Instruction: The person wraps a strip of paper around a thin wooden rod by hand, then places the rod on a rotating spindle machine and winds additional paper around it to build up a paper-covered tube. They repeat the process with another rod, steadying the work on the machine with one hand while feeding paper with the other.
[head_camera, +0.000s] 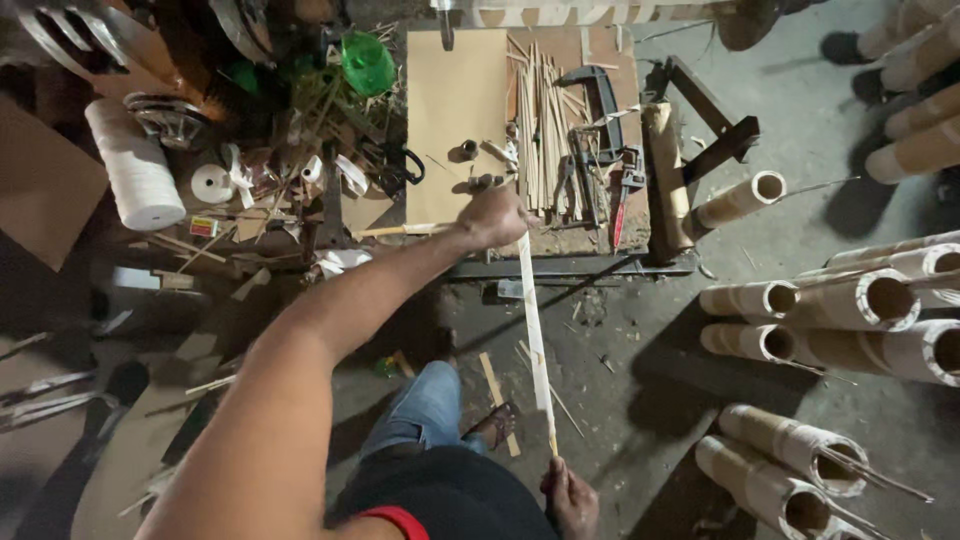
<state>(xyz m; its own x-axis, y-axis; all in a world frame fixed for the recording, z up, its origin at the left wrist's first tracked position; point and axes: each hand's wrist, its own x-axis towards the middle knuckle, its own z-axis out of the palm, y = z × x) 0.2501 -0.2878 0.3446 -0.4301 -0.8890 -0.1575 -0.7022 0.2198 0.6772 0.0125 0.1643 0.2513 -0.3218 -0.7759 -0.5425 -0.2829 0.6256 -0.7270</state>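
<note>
I hold a long, pale bamboo strip (535, 330) stretched between my two hands, running down the middle of the frame. My left hand (497, 213), arm stretched far out, is closed around the upper end of the strip, right at the near edge of the bench (455, 110) in the upper centre. My right hand (570, 495), low in the frame near my body, is closed on the lower end, where the strip narrows to a point. The strip hangs free over the floor between them, above my knee in blue jeans (425, 405) and my sandalled foot (497, 425). On the bench just beyond my left hand lie a bundle of thin splints (545, 110), a dark clamp (603, 100) and some pliers-like tools (570, 180), though these are too small to tell apart surely. A white spool of cord (135, 165) lies in the upper left among clutter, and rolled bamboo tubes (860, 300) are stacked along the right side on the floor. I judge that I am sighting or drawing the strip out straight, checking it along its length. Any further handling would call for a steady pull on both ends, so that the thin strip does not bow or snap in the middle.
</note>
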